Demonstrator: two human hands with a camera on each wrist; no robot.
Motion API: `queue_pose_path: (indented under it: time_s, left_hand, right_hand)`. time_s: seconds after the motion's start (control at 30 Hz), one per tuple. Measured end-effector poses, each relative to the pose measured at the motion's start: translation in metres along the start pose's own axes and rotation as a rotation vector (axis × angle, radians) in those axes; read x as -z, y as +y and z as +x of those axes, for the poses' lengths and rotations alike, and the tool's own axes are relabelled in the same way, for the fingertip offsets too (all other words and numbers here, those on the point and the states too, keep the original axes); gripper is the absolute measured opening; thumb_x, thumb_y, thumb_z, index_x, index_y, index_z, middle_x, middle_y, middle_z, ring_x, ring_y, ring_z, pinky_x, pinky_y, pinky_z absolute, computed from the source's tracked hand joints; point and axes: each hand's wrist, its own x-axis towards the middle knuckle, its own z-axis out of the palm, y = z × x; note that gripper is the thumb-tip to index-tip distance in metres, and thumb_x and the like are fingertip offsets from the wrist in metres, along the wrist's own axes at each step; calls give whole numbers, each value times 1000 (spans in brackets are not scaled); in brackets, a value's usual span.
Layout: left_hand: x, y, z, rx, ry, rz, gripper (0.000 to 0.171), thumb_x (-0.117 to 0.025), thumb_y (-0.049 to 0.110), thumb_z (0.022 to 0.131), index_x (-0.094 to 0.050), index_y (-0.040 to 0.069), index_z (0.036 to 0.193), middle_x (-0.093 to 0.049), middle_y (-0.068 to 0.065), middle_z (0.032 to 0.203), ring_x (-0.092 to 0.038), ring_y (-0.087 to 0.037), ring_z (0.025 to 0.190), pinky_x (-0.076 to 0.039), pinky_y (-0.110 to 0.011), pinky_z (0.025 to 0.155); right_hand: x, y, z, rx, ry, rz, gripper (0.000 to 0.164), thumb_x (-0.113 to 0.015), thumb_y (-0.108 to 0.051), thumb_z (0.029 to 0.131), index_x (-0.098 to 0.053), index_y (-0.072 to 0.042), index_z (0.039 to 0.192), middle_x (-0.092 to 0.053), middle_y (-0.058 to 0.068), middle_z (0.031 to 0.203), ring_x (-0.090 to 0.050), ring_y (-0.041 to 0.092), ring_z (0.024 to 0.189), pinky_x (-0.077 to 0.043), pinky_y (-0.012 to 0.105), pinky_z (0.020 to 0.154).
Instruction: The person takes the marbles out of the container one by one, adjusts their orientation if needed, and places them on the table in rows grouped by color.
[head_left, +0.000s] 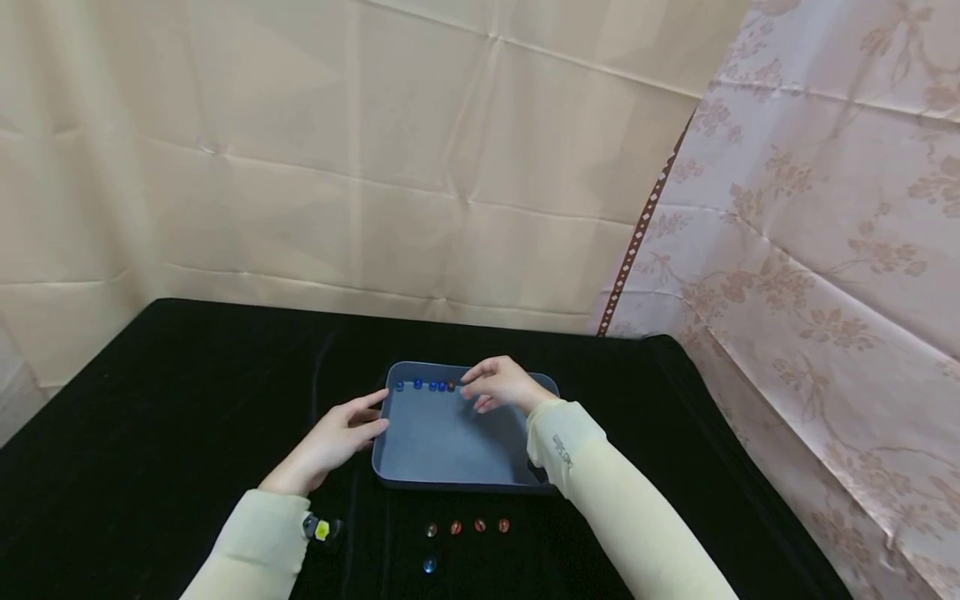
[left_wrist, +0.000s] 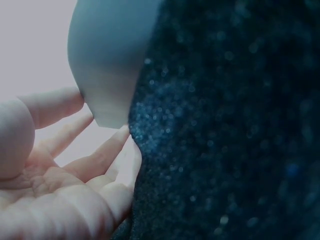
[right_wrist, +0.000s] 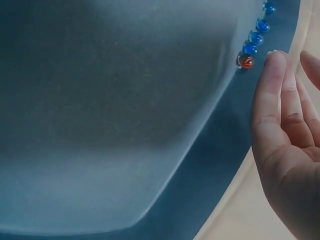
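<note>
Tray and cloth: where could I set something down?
Bare: the tray's floor between marble row and near wall; black cloth left of the left hand and right of the right sleeve. Crowded: the tray's far side, near the right hand; cloth around the loose marbles.

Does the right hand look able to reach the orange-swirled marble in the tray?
Likely yes: the empty right hand is beside the orange-swirled marble, with nothing visible between them.
</note>
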Motion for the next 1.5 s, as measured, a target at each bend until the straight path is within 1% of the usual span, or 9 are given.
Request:
queue_pose_path:
  time_s: [0.1, 0.23, 0.33, 0.47, 0.6, 0.73, 0.93, 1.1, 1.5]
  left_hand:
    - [1, 1, 0, -3, -1, 3, 56, -51, 23, 103, -33, 8, 154, -47, -31, 143, -55, -41, 126, -54, -49, 100]
    - [0, 1, 0, 5, 5, 0, 55, -52, 21, 103, -34, 8, 154, -48, -29, 143, -55, -40, 127, -53, -49, 101]
    - [0, 1, 1, 6, 6, 1, 56, -52, 22, 103, -34, 8, 154, -48, -29, 142, -55, -40, 126, -54, -49, 100]
    - [0, 1, 1, 4, 10, 9, 57, -52, 23, 102, -34, 8, 154, -49, -30, 141, -56, -40, 124, -54, -48, 99]
    - [-1, 1, 0, 8, 25, 17, 55, -52, 21, 102, -35, 9, 153, -50, -28, 140, -57, -39, 124, -54, -48, 99]
    - [-2, 1, -1, 12, 39, 20, 54, -53, 21, 103, -37, 10, 153, -52, -27, 140, -57, -39, 124, -54, -48, 100]
    - [-4, 1, -2, 17, 42, 20, 53, -53, 21, 103, -37, 10, 153, -52, -27, 139, -58, -39, 123, -54, -48, 100]
    - [-5, -1, -1, 4, 42, 4, 54, -53, 19, 102, -37, 9, 152, -51, -27, 139, -58, -38, 122, -55, -47, 99]
    - [-2, -1, -1, -2, 28, 9, 55, -53, 21, 102, -36, 9, 153, -50, -28, 141, -57, -39, 124, -54, -48, 99]
  right_hand:
    - [-2, 1, 3, -4, 8, 10, 31, -68, -5, 90, -64, 9, 118, -73, 24, 106, -66, 11, 62, -63, 30, 69]
    - [-5, 3, 7, -15, 11, 14, 30, -66, 0, 90, -63, 11, 118, -74, 23, 100, -64, 9, 60, -63, 29, 68]
    - [-7, 3, 9, -20, 12, 8, 25, -64, 2, 90, -64, 9, 114, -75, 17, 92, -64, 10, 60, -63, 29, 68]
    - [-9, 4, 10, -17, 23, -11, 21, -65, 0, 91, -66, 5, 111, -75, 16, 93, -64, 11, 60, -63, 29, 68]
    - [-12, 6, 14, -23, 39, -17, 25, -67, -1, 91, -66, 6, 115, -74, 22, 101, -64, 11, 60, -63, 30, 69]
    - [-13, 7, 17, -35, 43, -6, 28, -66, -1, 91, -65, 6, 118, -73, 23, 102, -63, 11, 60, -63, 30, 68]
    - [-17, 10, 22, -68, 37, 35, 31, -62, 1, 93, -63, 4, 124, -74, 20, 96, -63, 11, 58, -62, 26, 65]
    - [-19, 13, 25, -84, 42, 59, 31, -61, 3, 93, -63, 4, 125, -73, 17, 89, -61, 11, 56, -61, 25, 62]
    - [-26, 13, 30, -63, 55, 79, 27, -62, 3, 93, -65, 6, 120, -70, 11, 81, -60, 10, 56, -59, 22, 59]
